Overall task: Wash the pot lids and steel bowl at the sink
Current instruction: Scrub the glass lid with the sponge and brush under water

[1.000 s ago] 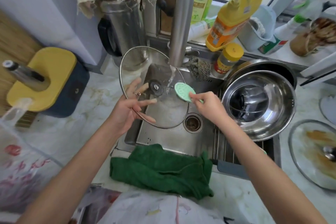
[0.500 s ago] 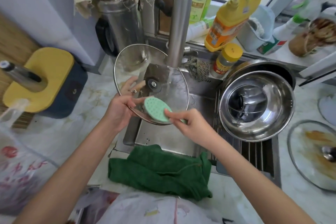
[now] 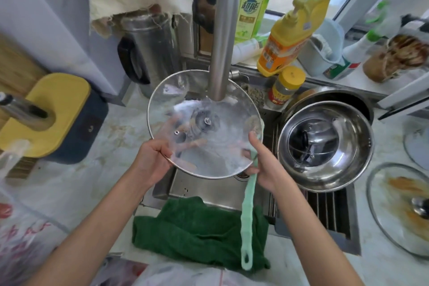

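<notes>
A round glass pot lid point(image 3: 222, 153) with a steel rim is held tilted over the sink, under running water from the steel tap point(image 3: 224, 30). My left hand point(image 3: 152, 161) grips its left rim, fingers showing through the glass. My right hand point(image 3: 264, 167) holds a mint-green long-handled scrubber point(image 3: 248, 211) against the lid's right edge; its head is behind the glass and its handle hangs down. A steel bowl point(image 3: 325, 146) sits on the rack to the right, with a lid inside it. A dirty glass lid point(image 3: 399, 206) lies on the right counter.
A dark green cloth point(image 3: 195, 232) is draped over the sink's front edge. Detergent bottles point(image 3: 290, 37) and a small yellow-capped jar point(image 3: 286, 87) stand behind the sink point(image 3: 209, 190). A steel kettle point(image 3: 151, 49) and a yellow-topped knife block point(image 3: 53, 114) stand to the left.
The lid has turned and risen under the water stream. The scrubber went from the lid's near face to behind its right edge, its handle now hanging down from my right hand.
</notes>
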A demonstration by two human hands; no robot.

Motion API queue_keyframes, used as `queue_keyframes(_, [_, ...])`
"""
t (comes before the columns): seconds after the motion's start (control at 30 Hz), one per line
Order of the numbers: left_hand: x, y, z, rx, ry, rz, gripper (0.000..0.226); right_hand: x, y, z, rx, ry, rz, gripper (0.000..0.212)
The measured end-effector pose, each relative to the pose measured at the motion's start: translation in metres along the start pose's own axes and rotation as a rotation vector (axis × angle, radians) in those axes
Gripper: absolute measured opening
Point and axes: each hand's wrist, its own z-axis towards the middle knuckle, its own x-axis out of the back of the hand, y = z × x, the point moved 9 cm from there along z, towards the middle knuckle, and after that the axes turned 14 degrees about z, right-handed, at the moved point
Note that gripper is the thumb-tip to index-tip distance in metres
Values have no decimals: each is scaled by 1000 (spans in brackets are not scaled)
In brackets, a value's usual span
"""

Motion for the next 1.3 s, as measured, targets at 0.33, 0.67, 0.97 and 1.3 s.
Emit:
queue_keyframes(0.33, [18,-6,41,1,116,498,68,12,-15,-25,212,58,229,23])
queue_keyframes(0.67, [-15,2,71,-4,372,1629,127,28,-6,-41,313,207,321,18])
queue_keyframes(0.97, [-3,10,80,-139,576,1518,51,25,-4,-47,350,221,326,18])
queue_keyframes(1.3, [-69,-56,101,-472,-220,2132,59,25,5,-50,318,298,226,18])
